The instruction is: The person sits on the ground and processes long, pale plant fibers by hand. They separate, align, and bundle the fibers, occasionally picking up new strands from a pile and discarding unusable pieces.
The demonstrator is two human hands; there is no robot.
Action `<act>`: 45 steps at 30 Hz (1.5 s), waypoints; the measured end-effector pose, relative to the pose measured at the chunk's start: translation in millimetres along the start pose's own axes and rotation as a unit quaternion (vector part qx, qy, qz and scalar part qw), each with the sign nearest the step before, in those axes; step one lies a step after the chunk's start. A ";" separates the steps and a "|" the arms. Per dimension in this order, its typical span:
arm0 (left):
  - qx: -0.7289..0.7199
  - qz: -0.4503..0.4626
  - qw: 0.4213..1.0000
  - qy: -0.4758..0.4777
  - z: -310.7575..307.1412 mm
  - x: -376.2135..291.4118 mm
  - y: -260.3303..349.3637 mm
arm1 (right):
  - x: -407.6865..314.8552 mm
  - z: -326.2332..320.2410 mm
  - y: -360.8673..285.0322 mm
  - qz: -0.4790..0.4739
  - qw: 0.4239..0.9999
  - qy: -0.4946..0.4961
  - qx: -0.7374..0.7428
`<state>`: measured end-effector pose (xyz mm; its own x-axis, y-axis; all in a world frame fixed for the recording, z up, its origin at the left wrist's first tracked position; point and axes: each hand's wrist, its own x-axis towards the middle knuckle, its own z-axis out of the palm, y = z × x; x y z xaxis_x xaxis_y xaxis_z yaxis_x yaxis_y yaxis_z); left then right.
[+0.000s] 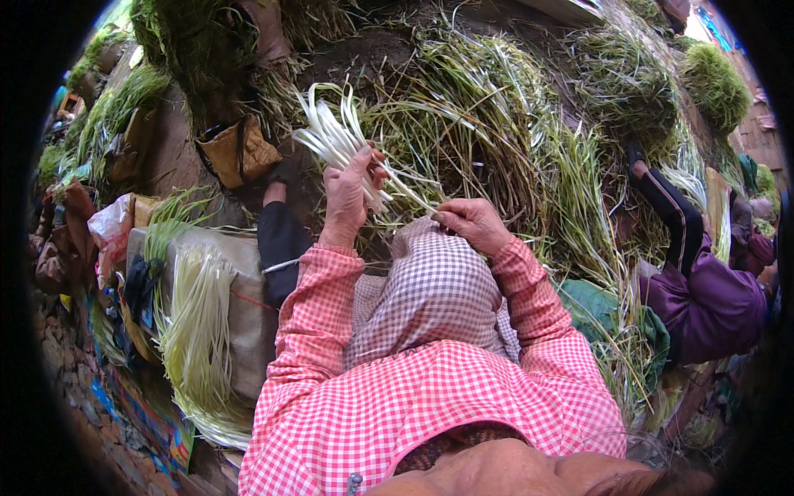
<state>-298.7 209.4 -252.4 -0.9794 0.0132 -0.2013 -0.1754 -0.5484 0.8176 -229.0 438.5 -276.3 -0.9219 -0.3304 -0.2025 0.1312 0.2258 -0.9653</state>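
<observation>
My left hand [348, 195] is closed around a bundle of white plant stalks [330, 127], which fans out above the thumb. The cut-looking lower ends of the bundle poke out below the fingers. From the bundle, a thin pale stalk [412, 195] slants down to my right hand [476, 224]. The right thumb and fingers pinch its end just over my knee, covered by checked cloth [446, 266]. Beyond both hands lies a wide heap of green and straw-coloured stalks and leaves [502, 124].
On my left, a long bunch of pale stalks [198, 316] hangs over a grey, block-like support [248, 260]. A tan bag [239, 152] stands on the ground farther out. Another person in purple clothing [707, 297] sits at the right. Several grassy heaps, such as one green mound [716, 87], lie farther away.
</observation>
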 end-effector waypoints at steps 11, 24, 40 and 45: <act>-0.088 -0.045 0.995 0.001 -6.1 4.7 -1.1 | 9.1 2.6 -25.5 -0.003 0.981 -0.177 0.074; 0.034 -0.158 0.987 0.005 -2.3 -0.5 -7.5 | 28.0 15.6 -4.8 -0.081 0.996 0.006 0.022; 0.099 -0.109 0.989 -0.004 -3.9 -1.2 -15.4 | -8.3 -21.3 59.9 0.010 0.959 0.191 -0.208; 0.075 -0.141 0.987 0.017 0.5 -3.0 -24.4 | 28.2 17.1 18.8 -0.090 0.991 0.031 -0.090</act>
<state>-291.5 223.2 -271.5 -0.8864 0.1181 -0.4476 -0.4552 -0.3978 0.7966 -246.3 417.7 -303.0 -0.9460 -0.3240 -0.0146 -0.0989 0.3311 -0.9384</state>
